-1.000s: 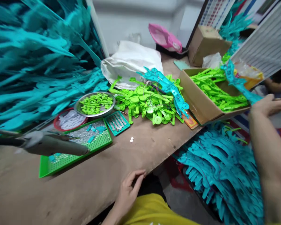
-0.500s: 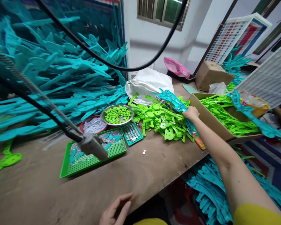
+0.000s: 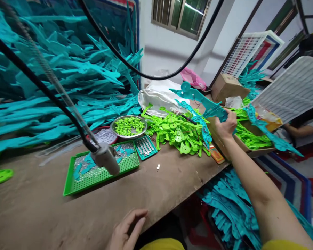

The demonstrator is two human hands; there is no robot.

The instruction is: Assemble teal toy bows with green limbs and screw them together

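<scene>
My right hand [image 3: 226, 125] grips a long turquoise plastic piece [image 3: 195, 94] with a rounded end, raised at a slant above the pile. Below it lies a heap of lime-green plastic parts [image 3: 176, 133], with another turquoise part [image 3: 203, 130] resting on its right side. My left hand [image 3: 129, 227] is by the front edge of the table, thumb and forefinger curved and apart, with nothing between them. Two small round white discs [image 3: 158, 167] lie on the bare wood ahead of it.
A green tray [image 3: 101, 184] of small parts, a small teal tray [image 3: 148, 155] of discs and a metal bowl [image 3: 114, 134] line the table [image 3: 146, 194]. A grey lamp-like head [image 3: 106, 159] hangs over the green tray. Turquoise pieces are stacked left; a carton [image 3: 217, 137] stands right.
My right hand has risen slightly and moved right, lifting one turquoise piece off the heap while another stays there. My left hand has hardly moved. The view has shifted a little.
</scene>
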